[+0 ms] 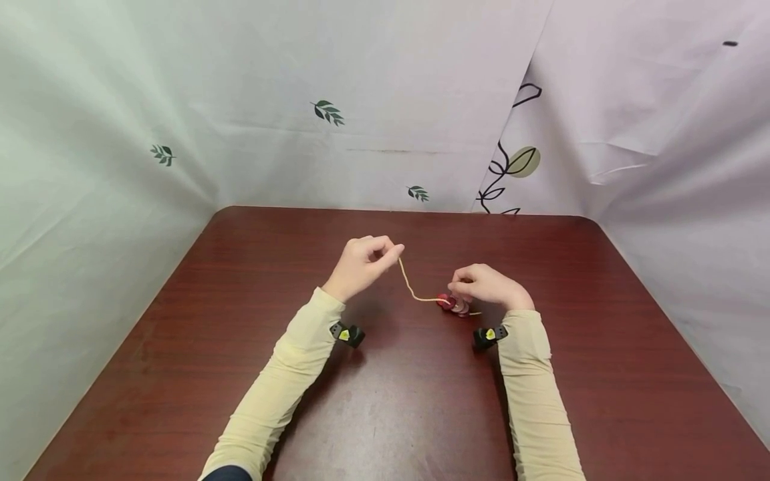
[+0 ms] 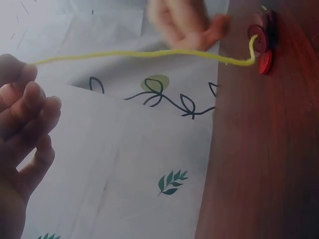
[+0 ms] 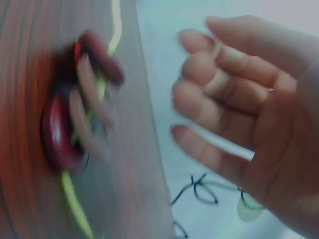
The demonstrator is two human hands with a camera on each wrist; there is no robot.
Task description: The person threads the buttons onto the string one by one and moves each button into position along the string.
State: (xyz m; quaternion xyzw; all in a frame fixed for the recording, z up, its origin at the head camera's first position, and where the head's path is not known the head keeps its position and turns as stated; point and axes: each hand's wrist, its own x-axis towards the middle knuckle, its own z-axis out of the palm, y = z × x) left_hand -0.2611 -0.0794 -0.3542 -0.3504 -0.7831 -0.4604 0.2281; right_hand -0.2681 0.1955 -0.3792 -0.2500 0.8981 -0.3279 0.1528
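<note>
My left hand (image 1: 362, 262) pinches the end of a thin yellow string (image 2: 129, 53) between thumb and fingertips, raised above the table. From there the string slopes down to several buttons (image 1: 452, 304) threaded on it, dark red, bright red and pale pink. In the right wrist view the string (image 3: 76, 206) passes through the buttons (image 3: 59, 134) and comes out on both sides; that view is blurred. Just over the buttons hovers my right hand (image 1: 488, 286), its fingers loosely bent with nothing between them.
The dark red-brown wooden table (image 1: 385, 401) has rounded far corners. White cloth (image 1: 385, 80) with leaf prints hangs behind it and along both sides. A small black wrist camera (image 1: 349, 334) is strapped at each sleeve.
</note>
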